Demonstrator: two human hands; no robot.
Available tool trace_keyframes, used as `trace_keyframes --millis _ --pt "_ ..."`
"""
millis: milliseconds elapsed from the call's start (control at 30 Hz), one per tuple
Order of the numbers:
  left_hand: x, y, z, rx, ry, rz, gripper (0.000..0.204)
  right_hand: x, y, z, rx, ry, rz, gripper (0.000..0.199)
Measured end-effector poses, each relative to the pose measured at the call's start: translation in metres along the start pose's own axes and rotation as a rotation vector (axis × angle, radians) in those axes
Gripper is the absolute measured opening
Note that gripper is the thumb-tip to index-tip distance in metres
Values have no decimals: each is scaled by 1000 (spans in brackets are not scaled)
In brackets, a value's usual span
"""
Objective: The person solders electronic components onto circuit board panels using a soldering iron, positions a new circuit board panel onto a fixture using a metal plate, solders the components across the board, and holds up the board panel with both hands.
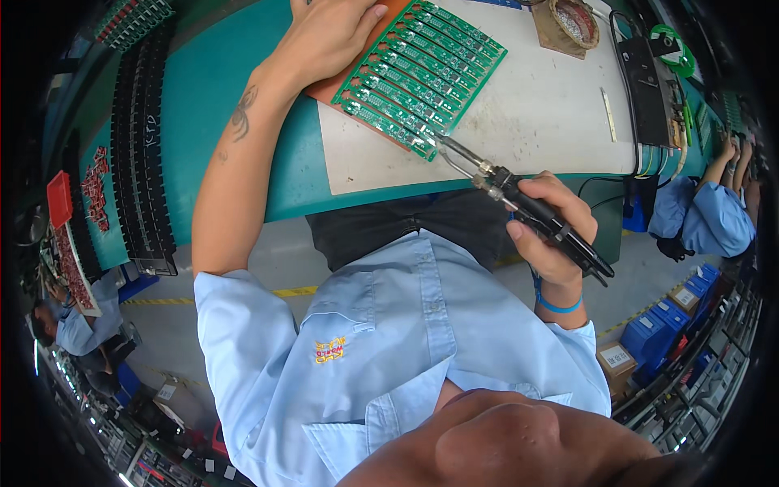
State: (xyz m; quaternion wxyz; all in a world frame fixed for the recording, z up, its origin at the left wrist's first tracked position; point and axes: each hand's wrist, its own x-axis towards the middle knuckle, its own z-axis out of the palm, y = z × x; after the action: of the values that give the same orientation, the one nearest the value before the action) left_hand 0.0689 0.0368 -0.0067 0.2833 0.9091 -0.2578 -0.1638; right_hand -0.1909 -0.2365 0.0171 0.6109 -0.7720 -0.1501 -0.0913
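My right hand point(558, 223) is wrapped round the black handle of a soldering iron point(531, 209), with a thin bent metal tube beside its tip. The tip reaches the near end of a green circuit board panel point(422, 69); contact is hard to make out. Several long narrow boards lie side by side in that panel, on an orange-brown sheet point(327, 88). My left hand point(331, 36) lies at the sheet's left edge beside the panel, fingers stretched out and partly cut off by the frame's top.
A pale mat point(535, 122) covers part of the green table point(215, 65). A round bowl point(574, 23), a black box with cables point(641, 81) and a green spool point(672, 50) stand right. Black slotted racks point(142, 154) and small red parts point(96, 191) lie left. Other people sit both sides.
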Motion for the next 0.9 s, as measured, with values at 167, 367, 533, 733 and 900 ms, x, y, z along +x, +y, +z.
trace_keyframes --millis 167,367,533,733,900 --pt "5 -3 4 -80 32 84 45 0 -3 3 -40 -18 15 48" --pt "-1 9 -6 55 28 76 45 -1 -4 0 -65 27 0 49" --pt "-18 18 -14 267 81 85 43 -6 -7 -1 -76 59 10 49" --pt "-31 23 -20 490 196 92 38 -8 -11 0 -104 28 29 49" --pt "-28 10 -14 490 259 138 35 -8 -11 3 -94 -4 39 49"
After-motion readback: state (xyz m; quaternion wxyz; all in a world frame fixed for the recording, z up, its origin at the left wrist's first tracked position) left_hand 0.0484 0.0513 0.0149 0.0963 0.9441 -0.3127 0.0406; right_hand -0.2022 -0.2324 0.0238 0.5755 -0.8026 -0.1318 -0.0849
